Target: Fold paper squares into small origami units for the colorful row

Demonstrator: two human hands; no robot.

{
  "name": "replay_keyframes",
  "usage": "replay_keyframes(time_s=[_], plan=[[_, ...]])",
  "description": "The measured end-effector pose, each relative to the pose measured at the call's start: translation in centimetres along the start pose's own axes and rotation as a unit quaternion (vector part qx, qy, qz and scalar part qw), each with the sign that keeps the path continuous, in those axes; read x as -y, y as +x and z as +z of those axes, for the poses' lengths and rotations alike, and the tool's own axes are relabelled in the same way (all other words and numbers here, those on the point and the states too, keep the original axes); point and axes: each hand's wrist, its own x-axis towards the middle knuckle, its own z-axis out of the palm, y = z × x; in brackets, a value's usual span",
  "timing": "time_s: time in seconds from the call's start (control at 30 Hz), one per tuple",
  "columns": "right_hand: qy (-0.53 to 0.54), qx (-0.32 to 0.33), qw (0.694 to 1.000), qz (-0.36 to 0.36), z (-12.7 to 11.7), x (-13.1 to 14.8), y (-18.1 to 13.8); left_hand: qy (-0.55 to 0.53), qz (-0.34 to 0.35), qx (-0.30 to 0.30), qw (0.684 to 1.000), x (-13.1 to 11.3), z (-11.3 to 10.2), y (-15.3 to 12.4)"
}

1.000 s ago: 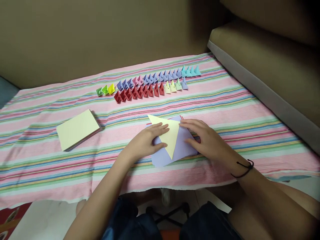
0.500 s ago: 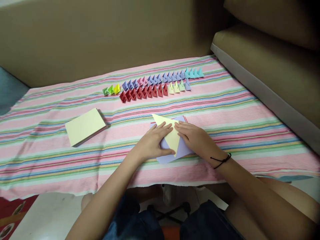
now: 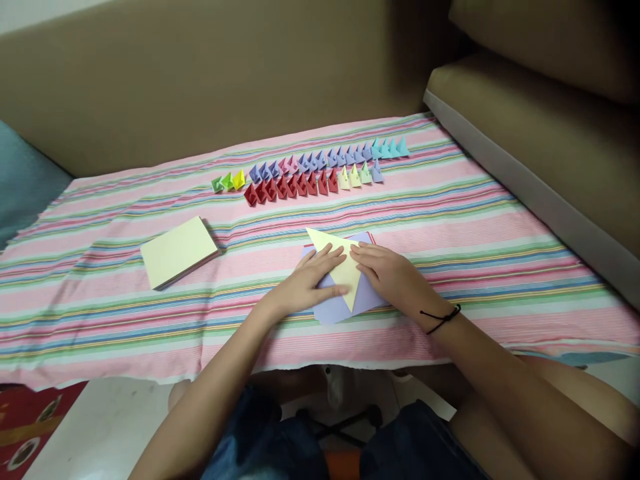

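A pale yellow sheet of paper (image 3: 345, 273), folded into a triangle, lies over a small pile of lilac sheets (image 3: 330, 311) with a red edge peeking out at the back. My left hand (image 3: 313, 280) rests flat on the yellow paper's left side, fingers stretched and thumb reaching across its middle. From the right, my right hand (image 3: 387, 267) presses outstretched fingers on the upper right of the fold. One point of the triangle sticks out beyond the left fingers, another points toward me.
A stack of cream paper (image 3: 180, 250) lies to the left. Behind stand rows of small folded paper pieces, including dark red ones (image 3: 293, 187), lilac ones (image 3: 313, 161) and turquoise ones (image 3: 390, 148). A striped cloth (image 3: 260, 273) covers the surface, with a brown sofa arm (image 3: 530, 147) on the right.
My left thumb has moved up from the triangle's near point to its middle. The right hand stays put on the paper. The view has shifted slightly.
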Motion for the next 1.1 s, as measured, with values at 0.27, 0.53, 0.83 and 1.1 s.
replay_keyframes(time_s=[0.27, 0.53, 0.83, 1.1], plan=[[-0.016, 0.030, 0.999, -0.010, -0.9, 0.7, -0.5, 0.082, -0.027, -0.206, 0.975, 0.5, 3.1, -1.3], [-0.031, 0.048, 0.998, -0.016, -2.4, 1.3, -3.3, 0.144, 0.051, -0.264, 0.952, 0.4, 3.3, -1.8], [0.006, 0.058, 0.994, -0.090, -2.4, 2.6, -4.2, 0.089, 0.058, -0.209, 0.972, -1.4, 3.1, -2.3], [0.029, 0.056, 0.996, -0.069, -2.1, 2.5, -4.5, 0.116, -0.092, -0.262, 0.954, -2.7, 3.4, -2.0]])
